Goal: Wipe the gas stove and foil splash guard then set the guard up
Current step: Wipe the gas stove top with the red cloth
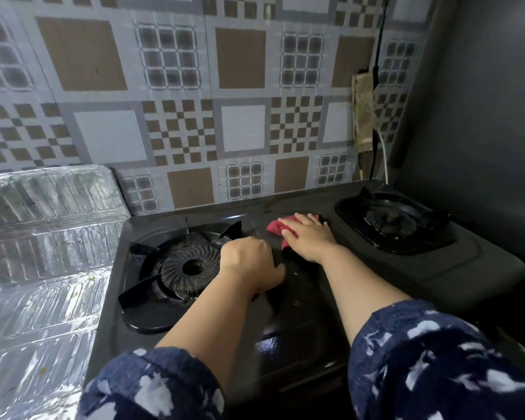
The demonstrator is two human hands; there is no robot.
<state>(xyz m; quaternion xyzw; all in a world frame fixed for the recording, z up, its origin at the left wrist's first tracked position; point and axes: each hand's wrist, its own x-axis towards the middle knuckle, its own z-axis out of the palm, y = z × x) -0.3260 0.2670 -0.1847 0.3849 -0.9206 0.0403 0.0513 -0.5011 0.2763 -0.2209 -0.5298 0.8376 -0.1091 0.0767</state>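
Two hands are on the stove (300, 322), and only one of them is working. Your right hand (308, 237) lies flat, fingers spread, pressing the red cloth (275, 227) onto the black top between the two burners; it is a flat press, not a pinch. Your left hand (250, 265) rests curled on the same top just right of the left burner (190, 268), knuckles up. It seems to hold nothing, though its fingertips are tucked under and you cannot tell for certain.

The cloth sits behind and slightly right of that left burner, well short of the right burner (391, 221). The wet shine on the top runs from the cloth toward the stove's front edge, so by my reading the wiping is partway through and the centre strip is the part in hand.

The guard (43, 268) matters next. It lies off the stove's left side, its ribbed panels running along that side from the wall toward you, with one panel leaning up at the back. From the cloth, it lies to the left, past the left burner (with a few yellowish specks on the foil). Your left hand is the nearer one to it, yet the cloth is under your right, so reaching the foil likely means crossing over the burner or passing the cloth across.
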